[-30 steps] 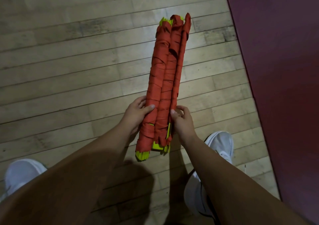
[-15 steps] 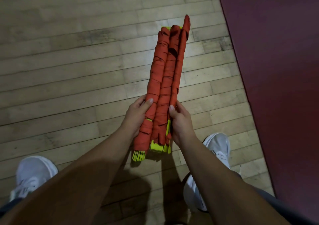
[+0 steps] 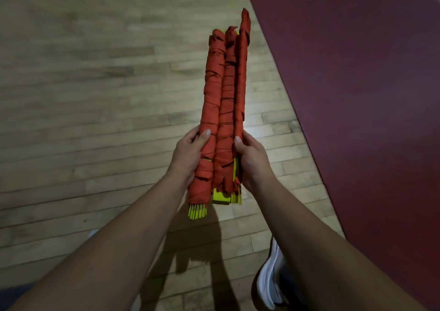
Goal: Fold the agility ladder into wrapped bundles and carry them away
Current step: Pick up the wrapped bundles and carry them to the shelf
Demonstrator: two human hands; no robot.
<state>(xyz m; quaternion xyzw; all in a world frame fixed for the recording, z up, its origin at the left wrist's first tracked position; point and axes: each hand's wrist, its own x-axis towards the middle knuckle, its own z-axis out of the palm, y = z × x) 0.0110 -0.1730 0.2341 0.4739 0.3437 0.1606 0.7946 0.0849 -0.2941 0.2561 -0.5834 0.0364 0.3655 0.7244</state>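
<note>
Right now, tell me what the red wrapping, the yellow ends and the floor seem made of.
Red wrapping: likely woven fabric strap, matte; it creases in soft overlapping turns.
Yellow ends: probably thin plastic slats, smooth; straight stacked edges.
Floor: wood strips, slightly glossy; seams and glare.

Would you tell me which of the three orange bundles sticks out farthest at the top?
The thinnest bundle, next to the right hand; its pointed tip pokes past both thicker bundles.
</note>
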